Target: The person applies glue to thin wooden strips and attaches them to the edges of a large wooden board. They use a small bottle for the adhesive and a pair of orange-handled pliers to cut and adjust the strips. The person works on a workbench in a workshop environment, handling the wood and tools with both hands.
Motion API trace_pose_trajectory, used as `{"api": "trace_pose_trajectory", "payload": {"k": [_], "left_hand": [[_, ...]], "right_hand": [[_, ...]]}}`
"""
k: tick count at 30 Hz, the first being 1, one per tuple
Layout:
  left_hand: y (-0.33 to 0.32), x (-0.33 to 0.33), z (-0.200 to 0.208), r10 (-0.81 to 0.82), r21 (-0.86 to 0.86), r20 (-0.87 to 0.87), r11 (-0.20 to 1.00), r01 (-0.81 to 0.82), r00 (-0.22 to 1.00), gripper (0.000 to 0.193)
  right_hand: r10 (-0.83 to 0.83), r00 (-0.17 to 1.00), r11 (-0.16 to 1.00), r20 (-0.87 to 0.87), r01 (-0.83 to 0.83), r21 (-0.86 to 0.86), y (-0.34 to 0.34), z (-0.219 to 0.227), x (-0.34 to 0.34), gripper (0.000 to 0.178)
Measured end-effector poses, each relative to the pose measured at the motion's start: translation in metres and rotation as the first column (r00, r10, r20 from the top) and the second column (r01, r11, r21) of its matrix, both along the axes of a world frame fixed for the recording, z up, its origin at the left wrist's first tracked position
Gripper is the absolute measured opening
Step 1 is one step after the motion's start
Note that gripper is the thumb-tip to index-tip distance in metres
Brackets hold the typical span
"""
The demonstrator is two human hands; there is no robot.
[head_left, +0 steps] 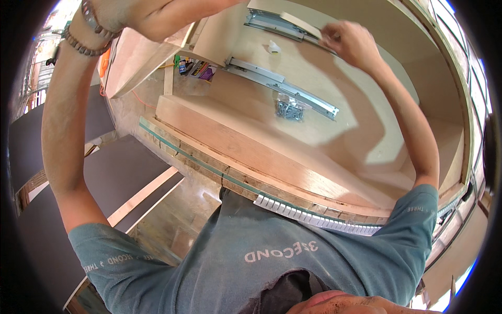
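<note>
My left hand (162, 18) reaches across the upper left, over a pale wooden panel. Its fingers run out of the picture at the top, so what they touch is hidden. Inside the cabinet, my right hand (353, 44) has curled, slightly blurred fingers at the right end of the far metal drawer slide (272, 25). A thin pale wooden strip (300, 24) lies along that slide and points toward these fingers; what they grip is not clear. A second drawer slide (282, 83) lies closer to me, beside a clear bag of screws (290, 109).
A small white bottle (273, 47) stands between the slides. The wooden cabinet edge (272, 157) curves before my body, with a white ribbed strip (314, 220) along it. Dark panels (125, 172) lie at the left. A colourful package (201, 70) sits beyond the cabinet opening.
</note>
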State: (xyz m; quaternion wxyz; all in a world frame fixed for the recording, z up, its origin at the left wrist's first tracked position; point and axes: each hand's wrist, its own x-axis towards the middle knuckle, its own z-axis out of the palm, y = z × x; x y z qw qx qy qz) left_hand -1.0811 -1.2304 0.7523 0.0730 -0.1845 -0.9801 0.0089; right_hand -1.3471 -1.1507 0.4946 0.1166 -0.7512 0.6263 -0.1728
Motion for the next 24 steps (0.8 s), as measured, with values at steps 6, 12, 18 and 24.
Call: {"api": "trace_pose_trajectory", "payload": {"k": [6, 12, 18, 24], "left_hand": [[0.005, 0.007, -0.003, 0.031, -0.041, -0.007, 0.999, -0.031, 1.0, 0.04], [-0.016, -0.009, -0.023, -0.134, -0.008, -0.17, 0.991, 0.134, 0.976, 0.037], [-0.008, 0.002, -0.007, -0.026, -0.044, 0.0, 0.999, 0.026, 1.0, 0.035], [0.0, 0.002, -0.009, -0.005, -0.002, -0.058, 1.0, 0.005, 0.998, 0.037]], "right_hand": [[0.453, 0.883, 0.865, -0.124, -0.469, -0.177, -0.088, 0.084, 0.092, 0.019], [0.622, 0.766, 0.766, -0.16, -0.638, -0.079, -0.132, 0.089, 0.154, 0.02], [0.692, 0.707, 0.711, -0.145, -0.703, -0.036, -0.144, 0.078, 0.184, 0.022], [0.71, 0.691, 0.696, -0.136, -0.718, -0.009, -0.145, 0.072, 0.187, 0.023]]}}
